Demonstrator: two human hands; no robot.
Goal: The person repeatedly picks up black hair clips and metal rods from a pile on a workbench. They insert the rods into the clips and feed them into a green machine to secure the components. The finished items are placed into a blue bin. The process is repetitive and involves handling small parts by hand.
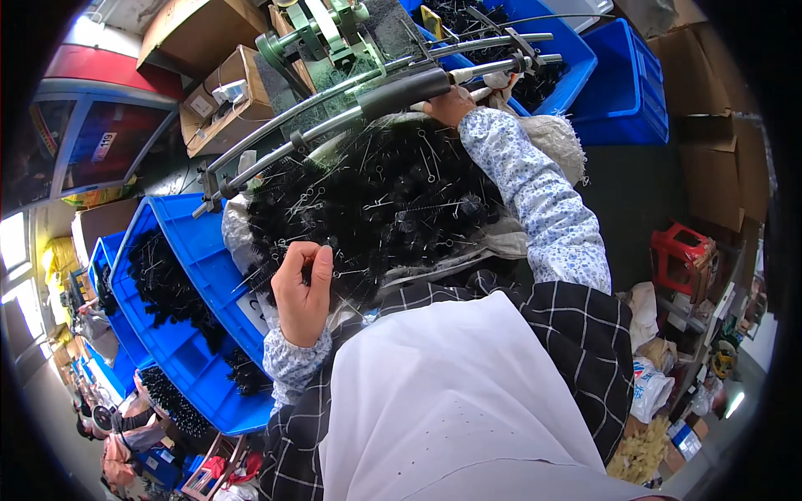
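A large heap of black bristle brushes with twisted wire stems (376,200) lies on a pale cloth (501,242) directly in front of the person, between two blue crates. The left hand (302,288) rests at the near left edge of the heap, fingers curled inward and thumb raised, pinching one brush by its wire stem among the bristles. The right hand (451,104) is at the far edge of the heap, closed around the black handle (407,89) of a long lever made of two curved metal bars (301,125); part of a white glove or rag (499,82) shows just beyond the knuckles. Both forearms wear blue-flowered white sleeves.

The lever runs from a green metal machine (322,37) area down toward the left. A blue crate (196,309) at the left holds more black brushes; further blue crates (618,75) stand at the upper right, one also holding brushes. Cardboard boxes (221,100) sit at the upper left. A white apron over a black checked garment (468,401) fills the lower centre. A red stool (681,255) stands at the right.
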